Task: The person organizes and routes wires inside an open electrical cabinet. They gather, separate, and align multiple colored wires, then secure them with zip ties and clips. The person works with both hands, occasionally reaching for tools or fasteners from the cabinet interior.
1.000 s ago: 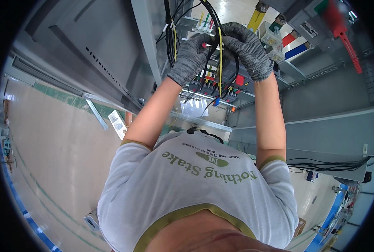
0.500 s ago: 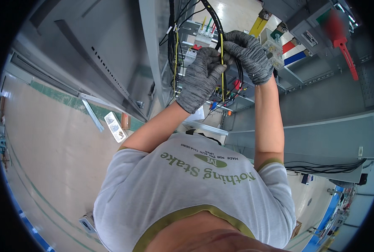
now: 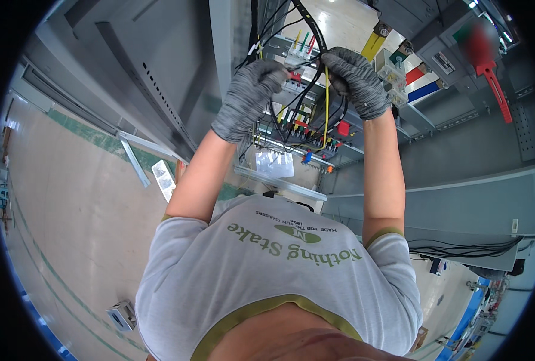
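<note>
Looks part-way along on the wiring. Already gathered into one run at the far end: thick black cable bundle point(image 3: 314, 28), coming in from the far side, centre. Still loose below the hands: thin black wires point(image 3: 304, 92) fanned out toward the near side, plus long yellow insulated wire point(image 3: 327, 102) hanging separately, over the multicoloured terminal row point(image 3: 315, 135). Leaves those to be gathered, by the look of it. Can't tell which ends are already landed; too small and partly covered.

Grip: right hand point(image 3: 356, 83) in grey knit glove, closed around the bundle just where it splits out. Can't tell whether also pinching the top of the yellow wire. Left hand point(image 3: 248, 99) in matching glove, fingertips closed on thin black strand point(image 3: 305, 63) running across to the bundle, just beside small red component point(image 3: 295, 76).

Writing: legible green lettering and oval badge on white short-sleeved shirt point(image 3: 279, 274), upside down in view; not copying. White rectangular label point(image 3: 443, 62) on dark grey box at far right, near long red plastic handle point(image 3: 494, 90): too small to read. Same for white rectangular sheet point(image 3: 274, 163) on near side of terminals.
</note>
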Demonstrator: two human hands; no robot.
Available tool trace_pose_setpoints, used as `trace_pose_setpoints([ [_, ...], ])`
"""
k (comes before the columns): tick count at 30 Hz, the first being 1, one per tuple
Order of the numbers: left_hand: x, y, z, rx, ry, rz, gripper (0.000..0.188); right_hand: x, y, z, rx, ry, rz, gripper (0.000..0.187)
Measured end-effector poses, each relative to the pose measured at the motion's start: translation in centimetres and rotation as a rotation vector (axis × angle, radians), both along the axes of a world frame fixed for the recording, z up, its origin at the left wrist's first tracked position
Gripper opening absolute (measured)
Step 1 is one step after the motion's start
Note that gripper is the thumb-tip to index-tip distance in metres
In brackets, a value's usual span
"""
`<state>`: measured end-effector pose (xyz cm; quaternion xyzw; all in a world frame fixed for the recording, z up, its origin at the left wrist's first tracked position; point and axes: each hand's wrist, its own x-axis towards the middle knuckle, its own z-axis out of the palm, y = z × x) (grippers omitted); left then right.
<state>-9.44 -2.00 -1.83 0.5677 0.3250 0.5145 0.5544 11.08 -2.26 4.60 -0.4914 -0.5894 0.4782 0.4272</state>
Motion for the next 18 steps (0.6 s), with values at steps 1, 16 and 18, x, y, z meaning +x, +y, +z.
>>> trace_pose_setpoints([
  [1,-0.6,0.1,0.1,-0.054,-0.019,0.02,0.022,-0.3,-0.1,0.1,0.008,-0.041,-0.032,0.021],
  [16,4.5,-2.9,1.7,0.535,0.323,0.365,0.023,0.7,-0.3,0.6,0.134,-0.237,0.06,0.028],
  [18,4.9,-0.1,0.1,0.169,-0.189,0.098,0.024,-0.1,-0.8,1.4,0.194,-0.343,0.045,0.026],
])
